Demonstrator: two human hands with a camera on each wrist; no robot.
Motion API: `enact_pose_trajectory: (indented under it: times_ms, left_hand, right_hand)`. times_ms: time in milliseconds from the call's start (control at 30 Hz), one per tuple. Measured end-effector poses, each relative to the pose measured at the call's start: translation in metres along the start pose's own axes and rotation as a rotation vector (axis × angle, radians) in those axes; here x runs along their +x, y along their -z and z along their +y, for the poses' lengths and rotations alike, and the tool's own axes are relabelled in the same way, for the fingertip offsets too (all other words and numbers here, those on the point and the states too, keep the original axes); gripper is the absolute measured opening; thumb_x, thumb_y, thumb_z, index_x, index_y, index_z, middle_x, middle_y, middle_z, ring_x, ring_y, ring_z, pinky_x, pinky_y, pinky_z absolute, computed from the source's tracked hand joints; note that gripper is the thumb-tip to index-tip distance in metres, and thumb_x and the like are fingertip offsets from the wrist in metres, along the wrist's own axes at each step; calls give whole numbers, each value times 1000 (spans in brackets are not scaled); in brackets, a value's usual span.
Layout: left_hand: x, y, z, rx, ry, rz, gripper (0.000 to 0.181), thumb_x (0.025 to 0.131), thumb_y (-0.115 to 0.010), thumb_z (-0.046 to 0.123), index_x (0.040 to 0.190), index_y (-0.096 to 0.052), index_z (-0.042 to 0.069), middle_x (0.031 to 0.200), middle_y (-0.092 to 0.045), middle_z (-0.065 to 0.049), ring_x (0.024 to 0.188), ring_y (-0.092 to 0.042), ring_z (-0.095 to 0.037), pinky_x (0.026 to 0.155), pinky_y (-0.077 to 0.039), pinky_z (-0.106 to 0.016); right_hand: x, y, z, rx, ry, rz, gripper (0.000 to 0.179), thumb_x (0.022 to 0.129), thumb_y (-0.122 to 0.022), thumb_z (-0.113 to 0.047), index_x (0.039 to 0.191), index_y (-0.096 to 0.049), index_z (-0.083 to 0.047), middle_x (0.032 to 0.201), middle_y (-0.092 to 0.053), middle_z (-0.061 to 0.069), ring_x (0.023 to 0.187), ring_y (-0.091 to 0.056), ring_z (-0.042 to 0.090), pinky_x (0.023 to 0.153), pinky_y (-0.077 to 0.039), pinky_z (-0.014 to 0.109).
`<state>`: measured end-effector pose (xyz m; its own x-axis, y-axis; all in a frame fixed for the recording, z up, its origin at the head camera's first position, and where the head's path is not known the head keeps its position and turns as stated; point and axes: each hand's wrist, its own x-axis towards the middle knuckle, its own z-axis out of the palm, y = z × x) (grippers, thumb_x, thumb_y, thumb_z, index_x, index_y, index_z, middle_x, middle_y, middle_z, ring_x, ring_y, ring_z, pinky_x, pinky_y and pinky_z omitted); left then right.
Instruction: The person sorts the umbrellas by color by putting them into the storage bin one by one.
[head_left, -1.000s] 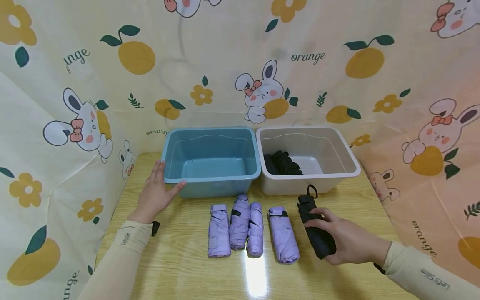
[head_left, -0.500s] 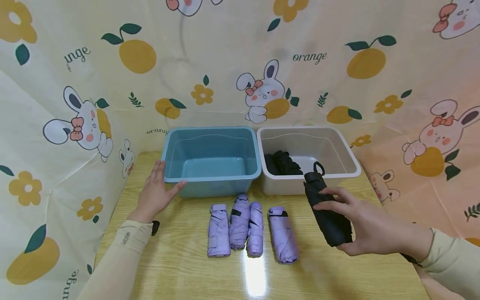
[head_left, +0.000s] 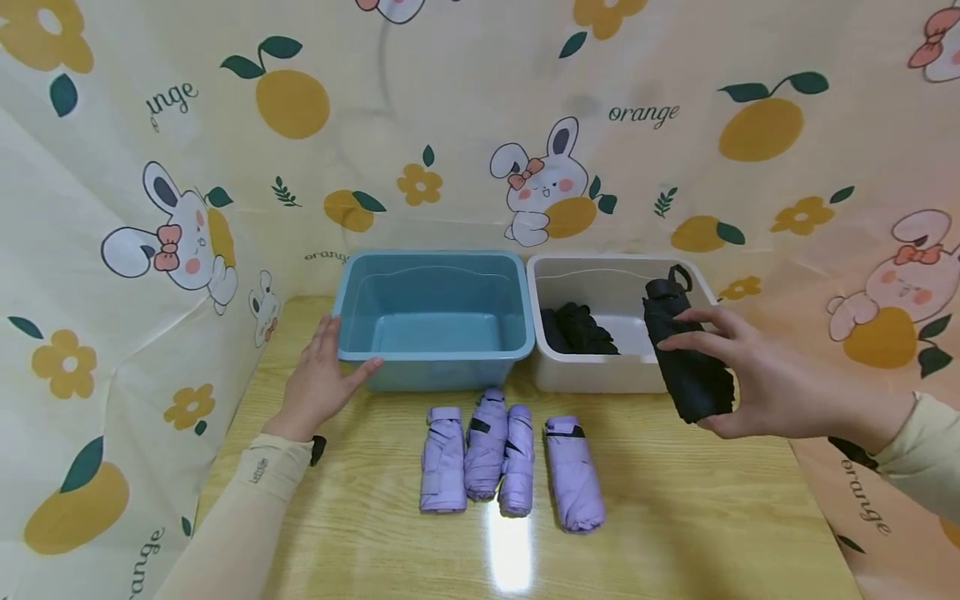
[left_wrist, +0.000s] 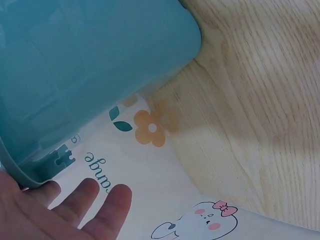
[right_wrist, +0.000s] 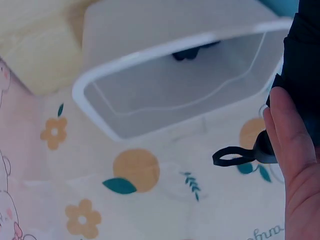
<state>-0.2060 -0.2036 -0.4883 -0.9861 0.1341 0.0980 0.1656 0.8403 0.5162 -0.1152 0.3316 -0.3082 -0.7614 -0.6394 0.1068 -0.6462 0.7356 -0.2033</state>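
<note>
My right hand point(head_left: 780, 375) grips a folded black umbrella point(head_left: 686, 358) around its body, its wrist loop upward, raised over the front right part of the white bin point(head_left: 585, 372). In the right wrist view the umbrella point(right_wrist: 302, 65) lies along the right edge, and its loop hangs out past the fingers. Inside the white bin sits a black bundle point(head_left: 581, 329). My left hand point(head_left: 318, 383) rests with extended fingers at the front left corner of the blue bin point(head_left: 442, 373); the left wrist view shows its fingers point(left_wrist: 110, 210) by the bin's rim.
Several folded purple umbrellas lie on the wooden table point(head_left: 360, 533) before the bins: a leftmost purple umbrella point(head_left: 443, 462), two touching in the middle, and a purple umbrella point(head_left: 573, 479) apart at right. A patterned cloth point(head_left: 450, 125) hangs behind and at both sides.
My right hand has lifted the black umbrella off the table and carried it up and rightward to the white bin's front rim. The left hand stays by the blue bin.
</note>
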Motion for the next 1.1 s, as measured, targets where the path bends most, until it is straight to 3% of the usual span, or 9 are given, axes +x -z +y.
enact_pose_trajectory:
  times_ms: [400,700,933,1100]
  left_hand:
    - [2,1,3,25,14,-2,109,89,-54,72,159,-10,2,165,-6,-19,140,-24,-54,94,-38,-70]
    - [0,0,1,29,15,-4,108,90,-55,70,159,-10,1,165,-7,-20,142,-22,-52,97,-36,-69]
    - [0,-2,0,13,6,6,107,90,-57,68,159,-10,1,164,-7,-20,141,-22,-52,98,-36,-69]
    - [1,-2,-3,9,6,8,107,90,-57,68,159,-10,2,164,-8,-20,141,-22,-52,99,-35,-68]
  right_hand:
    - [35,6,45,21,-56,-32,85,56,-97,-12,131,-57,-17,141,-33,16,95,-59,27,64,-53,27]
    - [67,-2,73,-10,-180,-206,81,63,-94,-22,133,-54,-21,144,-30,19,76,-58,15,64,-51,32]
    - [89,-22,92,-37,-207,-278,78,62,-93,-23,132,-58,-20,142,-34,22,100,-57,36,76,-56,47]
    - [101,-40,102,1,-232,-324,76,62,-92,-19,131,-60,-19,141,-36,22,104,-54,37,77,-55,46]
